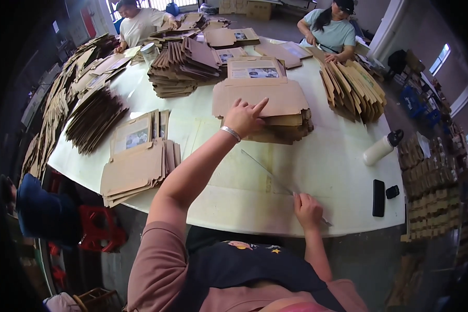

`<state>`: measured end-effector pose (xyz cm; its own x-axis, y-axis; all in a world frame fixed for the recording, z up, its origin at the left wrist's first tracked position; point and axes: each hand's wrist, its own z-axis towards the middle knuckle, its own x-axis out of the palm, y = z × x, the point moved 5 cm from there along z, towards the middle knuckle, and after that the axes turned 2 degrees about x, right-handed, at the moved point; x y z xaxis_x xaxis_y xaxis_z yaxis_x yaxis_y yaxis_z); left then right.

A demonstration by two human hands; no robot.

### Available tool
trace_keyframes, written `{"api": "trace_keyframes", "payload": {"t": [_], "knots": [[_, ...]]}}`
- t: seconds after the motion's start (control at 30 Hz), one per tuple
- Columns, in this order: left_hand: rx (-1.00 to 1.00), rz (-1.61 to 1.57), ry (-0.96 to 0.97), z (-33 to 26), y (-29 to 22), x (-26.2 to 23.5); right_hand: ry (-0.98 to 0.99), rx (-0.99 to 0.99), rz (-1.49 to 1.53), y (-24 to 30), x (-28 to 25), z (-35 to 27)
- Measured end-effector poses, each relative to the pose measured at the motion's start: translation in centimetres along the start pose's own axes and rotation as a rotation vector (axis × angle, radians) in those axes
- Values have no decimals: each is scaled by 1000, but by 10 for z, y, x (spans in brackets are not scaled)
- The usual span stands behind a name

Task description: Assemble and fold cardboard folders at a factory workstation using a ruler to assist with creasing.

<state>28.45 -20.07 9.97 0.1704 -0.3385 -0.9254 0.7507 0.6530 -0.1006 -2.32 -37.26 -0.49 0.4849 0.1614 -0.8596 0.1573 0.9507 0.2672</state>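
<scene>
My left hand, with a silver bracelet at the wrist, rests over the front edge of a stack of flat brown cardboard sleeves ahead of me. Its index finger points outward and the thumb is spread apart; the other fingers are partly hidden. My right hand, near the table's front edge, is closed around a long thin grey strip, perhaps a ruler. The strip slants from beside that hand up toward the stack, low over the table.
More sleeve stacks stand at left, far left and back. At right are a white bottle, a black phone and a small black case. Two people work across the table. A red stool stands at lower left.
</scene>
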Motion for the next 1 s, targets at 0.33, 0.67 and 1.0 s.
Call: {"api": "trace_keyframes", "payload": {"t": [0.33,0.67,1.0], "knots": [[467,-33,-212,-195,-59,-77,24,-3,-54,-3,5,-6],[437,-105,230,-365,-84,-22,99,113,-48,-9,-10,5],[408,-635,339,-324,-71,-30,434,241,507,-16,-113,-11]]}}
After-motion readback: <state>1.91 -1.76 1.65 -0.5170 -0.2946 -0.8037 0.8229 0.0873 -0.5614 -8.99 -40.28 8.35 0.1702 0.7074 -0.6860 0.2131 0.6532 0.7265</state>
